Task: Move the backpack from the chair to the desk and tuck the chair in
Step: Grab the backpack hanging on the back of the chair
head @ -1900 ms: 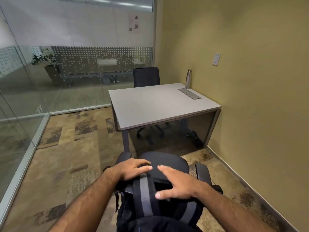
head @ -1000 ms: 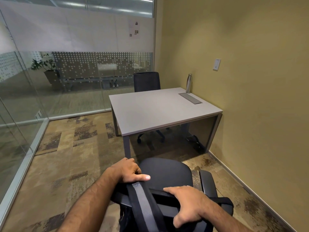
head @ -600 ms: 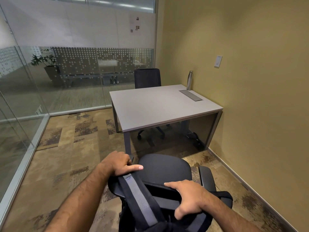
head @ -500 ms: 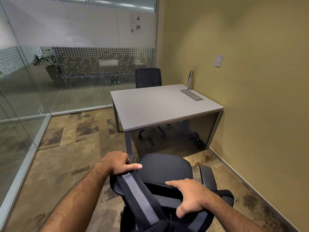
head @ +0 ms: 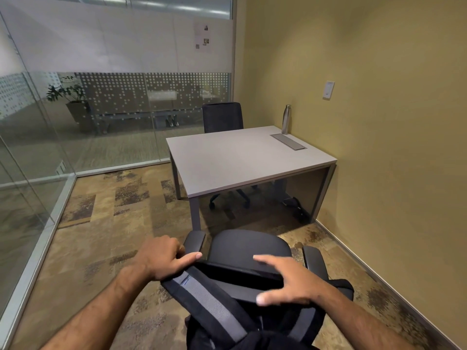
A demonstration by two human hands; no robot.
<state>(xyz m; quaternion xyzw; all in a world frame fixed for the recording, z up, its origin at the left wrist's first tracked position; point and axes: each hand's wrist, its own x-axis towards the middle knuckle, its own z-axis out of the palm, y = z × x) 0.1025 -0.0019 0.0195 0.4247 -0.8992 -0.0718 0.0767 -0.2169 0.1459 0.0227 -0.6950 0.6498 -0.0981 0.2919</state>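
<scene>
The black backpack (head: 242, 311) hangs at the bottom of the view, just behind the near chair (head: 250, 248) and against its back edge. The left hand (head: 161, 258) has its grip curled shut around the top of the grey-striped shoulder strap (head: 202, 296). The right hand (head: 288, 281) lies over the backpack's top edge with fingers spread, its grip loose and open. The grey bench (head: 240, 157) stands beyond the chair, bearing 1 metal bottle (head: 286, 119) at its far corner by the wall.

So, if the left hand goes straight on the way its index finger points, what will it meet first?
Probably the near chair's left armrest, just beyond the left hand; depth is unclear, so it may pass to the seat.
</scene>
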